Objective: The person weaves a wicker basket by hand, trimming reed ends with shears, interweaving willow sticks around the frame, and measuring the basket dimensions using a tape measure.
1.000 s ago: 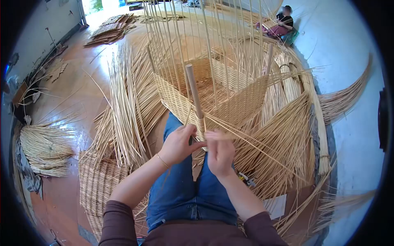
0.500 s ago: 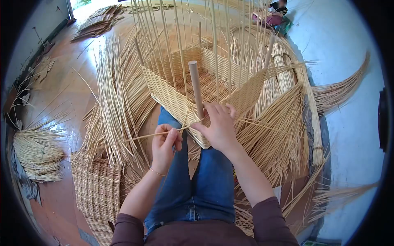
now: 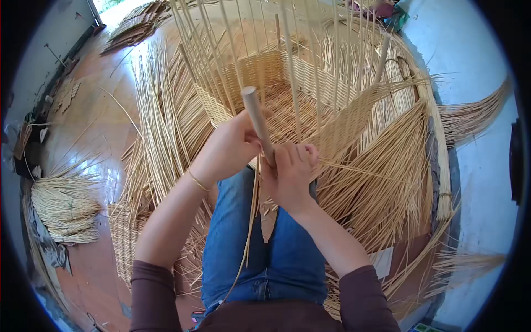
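A partly woven wicker basket, with tall upright stakes and wooden corner posts, stands between my knees, one corner toward me. At that corner, beside the near wooden post, my right hand is closed on the woven wall, fingers over the rim. My left hand reaches across the rim on the post's left, fingers curled and partly behind the post; what they pinch is hidden. A loose wicker strand hangs from just below my left fingers onto my lap. Another thin strand runs right from my right hand.
Loose wicker rods lie left of the basket, and a fan of rods spreads at right. A woven panel rests at lower left, near a tied bundle. Another person is partly visible at the back right.
My left hand has moved up and over the basket rim beside the post. The strand it held out to the left now hangs down over my lap. My right hand stays at the corner.
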`<move>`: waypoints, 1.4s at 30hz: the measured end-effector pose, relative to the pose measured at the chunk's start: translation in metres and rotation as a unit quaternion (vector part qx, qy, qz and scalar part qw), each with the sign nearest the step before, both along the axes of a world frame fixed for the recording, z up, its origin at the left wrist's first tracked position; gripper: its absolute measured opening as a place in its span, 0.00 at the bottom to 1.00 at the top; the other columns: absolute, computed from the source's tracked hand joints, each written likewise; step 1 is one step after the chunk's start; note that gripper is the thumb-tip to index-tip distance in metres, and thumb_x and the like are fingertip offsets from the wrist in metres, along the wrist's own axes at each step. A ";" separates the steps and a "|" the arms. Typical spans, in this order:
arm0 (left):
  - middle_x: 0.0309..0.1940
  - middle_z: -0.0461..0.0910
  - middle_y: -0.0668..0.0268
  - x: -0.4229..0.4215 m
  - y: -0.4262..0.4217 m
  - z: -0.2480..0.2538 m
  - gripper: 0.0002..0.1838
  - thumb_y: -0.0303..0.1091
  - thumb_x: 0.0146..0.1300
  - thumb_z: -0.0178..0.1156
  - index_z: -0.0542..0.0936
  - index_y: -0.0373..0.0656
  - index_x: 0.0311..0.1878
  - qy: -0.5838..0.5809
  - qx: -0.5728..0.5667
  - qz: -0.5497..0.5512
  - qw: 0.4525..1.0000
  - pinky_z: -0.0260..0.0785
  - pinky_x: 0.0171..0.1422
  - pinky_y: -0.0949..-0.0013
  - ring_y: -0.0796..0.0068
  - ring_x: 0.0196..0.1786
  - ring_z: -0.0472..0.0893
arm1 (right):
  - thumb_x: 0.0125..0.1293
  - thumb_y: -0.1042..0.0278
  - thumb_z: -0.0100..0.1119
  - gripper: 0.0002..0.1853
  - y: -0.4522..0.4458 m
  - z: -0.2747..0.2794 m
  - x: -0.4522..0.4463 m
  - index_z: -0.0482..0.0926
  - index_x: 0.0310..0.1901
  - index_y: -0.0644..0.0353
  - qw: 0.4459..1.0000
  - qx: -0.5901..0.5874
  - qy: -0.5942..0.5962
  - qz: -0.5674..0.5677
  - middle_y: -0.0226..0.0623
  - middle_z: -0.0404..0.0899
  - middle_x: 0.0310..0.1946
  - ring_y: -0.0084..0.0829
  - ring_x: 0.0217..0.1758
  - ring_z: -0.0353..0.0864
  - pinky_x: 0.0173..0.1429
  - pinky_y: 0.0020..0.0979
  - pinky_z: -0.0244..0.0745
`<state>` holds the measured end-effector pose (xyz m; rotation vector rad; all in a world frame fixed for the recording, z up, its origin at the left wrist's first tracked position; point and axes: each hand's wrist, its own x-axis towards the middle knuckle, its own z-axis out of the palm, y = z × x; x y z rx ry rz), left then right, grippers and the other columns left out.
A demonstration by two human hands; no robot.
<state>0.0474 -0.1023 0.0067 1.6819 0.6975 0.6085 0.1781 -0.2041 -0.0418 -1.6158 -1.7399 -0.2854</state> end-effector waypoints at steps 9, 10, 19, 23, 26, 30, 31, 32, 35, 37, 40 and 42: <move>0.42 0.83 0.63 0.000 0.005 0.037 0.28 0.36 0.63 0.63 0.66 0.42 0.64 0.097 -0.053 -0.135 0.985 0.72 0.35 0.79 0.85 0.38 0.79 | 0.54 0.66 0.65 0.17 0.003 -0.013 -0.005 0.75 0.47 0.54 0.998 0.059 0.021 -0.017 0.33 0.72 0.42 0.37 0.46 0.72 0.55 0.43 0.57; 0.41 0.84 0.64 -0.001 0.004 0.035 0.27 0.36 0.64 0.63 0.66 0.42 0.63 0.098 -0.046 -0.128 0.986 0.70 0.33 0.81 0.87 0.37 0.79 | 0.54 0.65 0.65 0.21 0.003 -0.016 -0.004 0.75 0.51 0.53 0.998 0.064 0.005 -0.023 0.37 0.70 0.49 0.38 0.50 0.71 0.56 0.44 0.58; 0.49 0.83 0.62 -0.013 0.012 0.026 0.23 0.40 0.71 0.51 0.67 0.44 0.67 0.084 -0.080 -0.150 0.982 0.69 0.27 0.83 0.76 0.47 0.84 | 0.66 0.68 0.59 0.29 -0.004 0.007 -0.002 0.61 0.65 0.62 0.799 0.041 0.578 0.163 0.44 0.74 0.51 0.32 0.52 0.76 0.54 0.33 0.71; 0.52 0.81 0.61 -0.014 0.002 0.014 0.24 0.44 0.73 0.46 0.65 0.42 0.66 0.105 -0.086 -0.098 0.986 0.70 0.25 0.83 0.74 0.50 0.83 | 0.70 0.78 0.49 0.14 -0.012 -0.015 0.031 0.69 0.55 0.64 0.826 0.110 0.540 0.119 0.41 0.80 0.45 0.31 0.45 0.80 0.50 0.31 0.74; 0.55 0.78 0.58 -0.025 0.002 0.005 0.24 0.47 0.73 0.47 0.66 0.38 0.62 0.122 -0.105 -0.037 0.986 0.70 0.25 0.82 0.73 0.49 0.83 | 0.68 0.79 0.49 0.06 -0.043 -0.050 0.037 0.71 0.46 0.62 0.942 0.117 0.244 0.197 0.45 0.81 0.47 0.40 0.37 0.83 0.40 0.35 0.77; 0.41 0.80 0.60 -0.026 -0.024 -0.018 0.20 0.43 0.70 0.55 0.70 0.38 0.56 -0.017 -0.111 0.172 0.979 0.69 0.23 0.79 0.76 0.32 0.81 | 0.72 0.74 0.45 0.06 -0.067 -0.059 0.036 0.72 0.45 0.63 0.925 -0.019 0.346 0.154 0.46 0.80 0.50 0.36 0.43 0.82 0.47 0.32 0.75; 0.42 0.79 0.60 -0.030 -0.030 -0.009 0.16 0.38 0.68 0.58 0.71 0.37 0.52 -0.012 -0.087 0.191 0.978 0.71 0.25 0.77 0.72 0.38 0.83 | 0.76 0.71 0.40 0.09 -0.062 -0.053 0.033 0.72 0.45 0.63 0.812 -0.045 0.553 0.181 0.44 0.79 0.52 0.28 0.44 0.79 0.48 0.29 0.74; 0.40 0.78 0.61 -0.034 -0.033 -0.012 0.13 0.34 0.68 0.58 0.71 0.37 0.50 0.006 0.007 0.261 0.965 0.71 0.25 0.77 0.73 0.37 0.83 | 0.77 0.69 0.39 0.10 -0.057 -0.051 0.039 0.70 0.45 0.62 0.774 -0.063 0.597 0.203 0.44 0.78 0.53 0.27 0.43 0.79 0.50 0.28 0.75; 0.35 0.80 0.61 -0.025 -0.048 0.012 0.06 0.26 0.65 0.57 0.74 0.37 0.43 0.076 0.255 0.242 0.933 0.74 0.34 0.69 0.70 0.37 0.83 | 0.78 0.65 0.37 0.10 -0.043 -0.035 0.053 0.69 0.45 0.60 0.694 -0.085 0.681 0.219 0.42 0.78 0.52 0.21 0.40 0.78 0.49 0.26 0.75; 0.35 0.82 0.55 0.008 -0.044 0.022 0.06 0.28 0.64 0.56 0.75 0.39 0.43 0.124 0.421 0.098 0.893 0.75 0.42 0.55 0.53 0.38 0.83 | 0.77 0.66 0.39 0.12 -0.032 -0.030 0.061 0.70 0.47 0.65 0.702 -0.119 0.668 0.217 0.39 0.82 0.43 0.20 0.35 0.76 0.42 0.25 0.74; 0.32 0.80 0.48 0.027 -0.023 0.002 0.10 0.40 0.65 0.55 0.78 0.47 0.43 0.331 0.289 -0.005 0.898 0.72 0.43 0.50 0.44 0.39 0.80 | 0.76 0.65 0.41 0.13 -0.012 -0.032 0.072 0.73 0.43 0.65 0.742 -0.073 0.646 0.162 0.36 0.82 0.36 0.20 0.32 0.76 0.40 0.25 0.74; 0.31 0.80 0.48 0.031 -0.016 -0.006 0.10 0.41 0.64 0.56 0.79 0.46 0.41 0.316 0.299 0.009 0.900 0.72 0.42 0.50 0.44 0.38 0.79 | 0.76 0.64 0.43 0.12 -0.003 -0.018 0.087 0.74 0.41 0.62 0.755 -0.058 0.642 0.122 0.35 0.82 0.35 0.20 0.31 0.77 0.38 0.25 0.74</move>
